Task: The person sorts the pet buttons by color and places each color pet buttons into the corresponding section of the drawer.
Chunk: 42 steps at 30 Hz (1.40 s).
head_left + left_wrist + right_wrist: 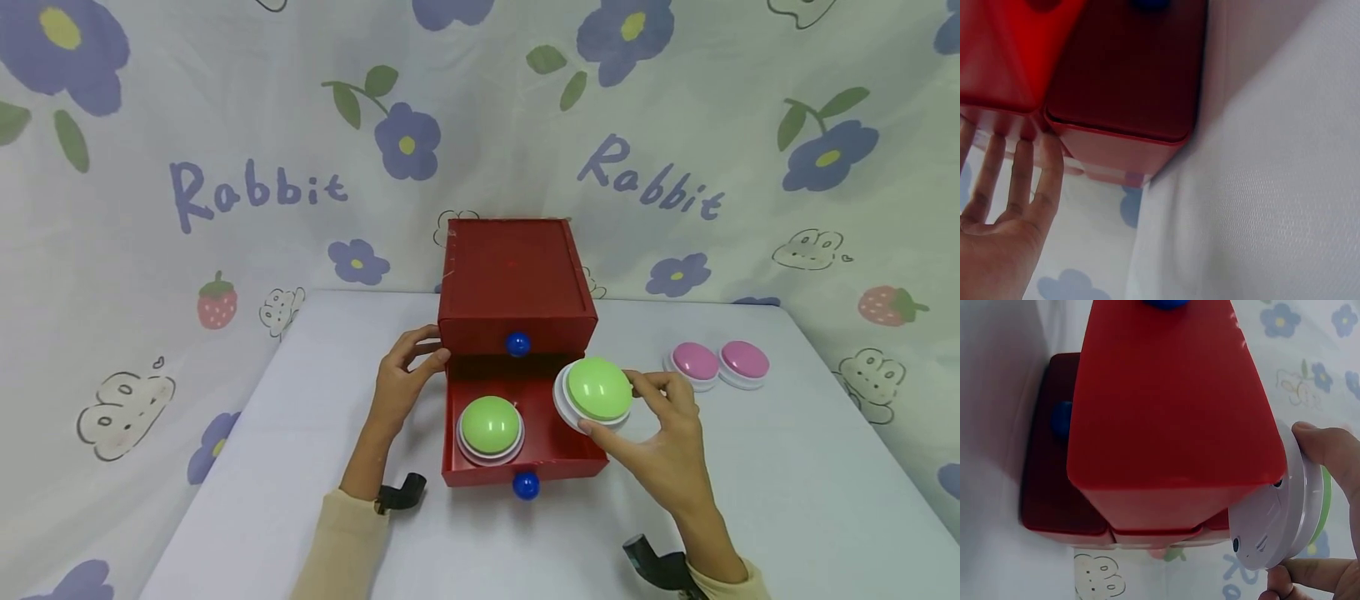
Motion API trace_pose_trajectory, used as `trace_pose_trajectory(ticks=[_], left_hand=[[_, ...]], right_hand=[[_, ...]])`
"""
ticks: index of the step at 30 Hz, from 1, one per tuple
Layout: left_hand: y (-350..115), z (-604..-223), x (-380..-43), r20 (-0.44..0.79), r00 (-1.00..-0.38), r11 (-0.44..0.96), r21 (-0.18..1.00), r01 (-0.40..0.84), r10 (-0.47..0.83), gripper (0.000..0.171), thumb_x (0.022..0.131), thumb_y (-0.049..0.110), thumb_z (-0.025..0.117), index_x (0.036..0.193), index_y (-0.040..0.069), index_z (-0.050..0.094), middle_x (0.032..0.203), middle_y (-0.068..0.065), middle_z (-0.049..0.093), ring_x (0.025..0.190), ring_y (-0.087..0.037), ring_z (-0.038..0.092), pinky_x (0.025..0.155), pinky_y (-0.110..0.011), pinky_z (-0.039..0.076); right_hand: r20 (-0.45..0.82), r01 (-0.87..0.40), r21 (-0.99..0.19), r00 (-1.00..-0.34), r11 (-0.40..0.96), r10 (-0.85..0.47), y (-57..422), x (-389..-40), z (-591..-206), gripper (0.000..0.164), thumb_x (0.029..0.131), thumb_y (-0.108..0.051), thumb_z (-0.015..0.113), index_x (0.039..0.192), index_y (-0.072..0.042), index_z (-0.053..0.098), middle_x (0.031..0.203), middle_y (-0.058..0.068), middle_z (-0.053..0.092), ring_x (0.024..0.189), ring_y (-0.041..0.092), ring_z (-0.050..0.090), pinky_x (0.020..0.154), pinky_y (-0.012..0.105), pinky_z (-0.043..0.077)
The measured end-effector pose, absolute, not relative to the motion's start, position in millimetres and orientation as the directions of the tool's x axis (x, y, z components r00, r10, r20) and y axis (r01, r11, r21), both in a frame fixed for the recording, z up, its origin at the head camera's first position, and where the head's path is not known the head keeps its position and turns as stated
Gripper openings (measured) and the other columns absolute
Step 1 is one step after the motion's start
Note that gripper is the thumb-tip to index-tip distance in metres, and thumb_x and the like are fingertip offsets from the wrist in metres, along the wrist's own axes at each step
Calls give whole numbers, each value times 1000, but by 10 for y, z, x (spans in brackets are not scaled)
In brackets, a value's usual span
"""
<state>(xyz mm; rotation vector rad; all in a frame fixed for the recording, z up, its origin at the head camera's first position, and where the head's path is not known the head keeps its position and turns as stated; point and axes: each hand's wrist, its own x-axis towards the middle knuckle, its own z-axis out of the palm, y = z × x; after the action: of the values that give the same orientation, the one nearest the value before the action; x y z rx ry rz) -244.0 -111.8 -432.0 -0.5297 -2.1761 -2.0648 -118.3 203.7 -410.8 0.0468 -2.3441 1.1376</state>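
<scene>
A red drawer box (517, 271) with blue knobs has one drawer (536, 417) pulled out toward me. Inside that drawer, on the left, lies a green-topped push button (490, 427) on a white base. My right hand (667, 442) pinches a second green push button (598, 390) by its white rim, tilted, over the drawer's right side. In the right wrist view its white underside (1266, 519) shows beside the drawer front. My left hand (397, 379) touches the box's left side, its fingers mostly straight in the left wrist view.
Two pink push buttons (695, 363) with white bases sit side by side on the white table (750, 467), right of the box. Behind the table hangs a patterned cloth (480, 125). A blue knob (527, 486) sticks out from the open drawer's front.
</scene>
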Motion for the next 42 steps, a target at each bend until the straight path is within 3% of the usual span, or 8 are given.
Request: trace_pose_trajectory(ticks=[15, 22, 27, 33, 38, 42], left_hand=[[-1104, -4325, -2443, 296, -938, 22, 952, 305, 183, 42, 96, 11, 68, 137, 6, 58, 132, -8, 57, 119, -26, 58, 90, -32, 57], [-1094, -4321, -2463, 306, -932, 13, 949, 314, 192, 42, 96, 11, 68, 137, 6, 58, 132, -8, 57, 119, -30, 57, 90, -32, 57], [-1094, -4314, -2461, 306, -933, 11, 950, 313, 190, 42, 96, 11, 68, 137, 5, 58, 132, -9, 57, 120, -33, 56, 90, -32, 56], [-1103, -4316, -2453, 304, -935, 15, 950, 312, 182, 43, 96, 12, 68, 137, 6, 58, 132, -9, 57, 120, -31, 57, 89, -32, 57], [-1114, -4328, -2447, 300, -936, 18, 951, 308, 184, 43, 96, 11, 67, 138, 6, 58, 133, -9, 56, 120, -30, 57, 89, -32, 57], [-1123, -4331, -2452, 303, -934, 13, 950, 310, 188, 43, 96, 11, 67, 138, 5, 57, 133, -10, 56, 121, -32, 56, 89, -31, 57]], right_hand=[[476, -289, -739, -863, 609, 167, 1906, -1221, -4166, 70, 65, -21, 95, 126, -5, 67, 114, 5, 52, 118, 18, 42, 90, 49, 38], [471, -297, -677, -878, 673, 86, 1907, -1274, -4229, 83, 65, -26, 96, 137, -11, 59, 117, 7, 49, 123, 25, 35, 93, 55, 31], [468, -299, -701, -878, 647, 100, 1914, -1268, -4228, 68, 71, -21, 92, 132, -12, 64, 113, 3, 52, 119, 21, 36, 84, 47, 38], [487, -319, -697, -868, 642, 96, 1905, -1249, -4215, 57, 74, -16, 90, 127, -11, 68, 110, 0, 54, 115, 15, 40, 85, 45, 42], [524, -334, -684, -843, 648, 119, 1877, -1125, -4255, 47, 78, -12, 87, 123, -16, 71, 108, -5, 55, 111, 12, 45, 87, 25, 48], [573, -388, -684, -810, 617, 125, 1829, -976, -4337, 42, 78, -5, 85, 117, -13, 73, 107, -2, 57, 105, 12, 50, 87, 13, 45]])
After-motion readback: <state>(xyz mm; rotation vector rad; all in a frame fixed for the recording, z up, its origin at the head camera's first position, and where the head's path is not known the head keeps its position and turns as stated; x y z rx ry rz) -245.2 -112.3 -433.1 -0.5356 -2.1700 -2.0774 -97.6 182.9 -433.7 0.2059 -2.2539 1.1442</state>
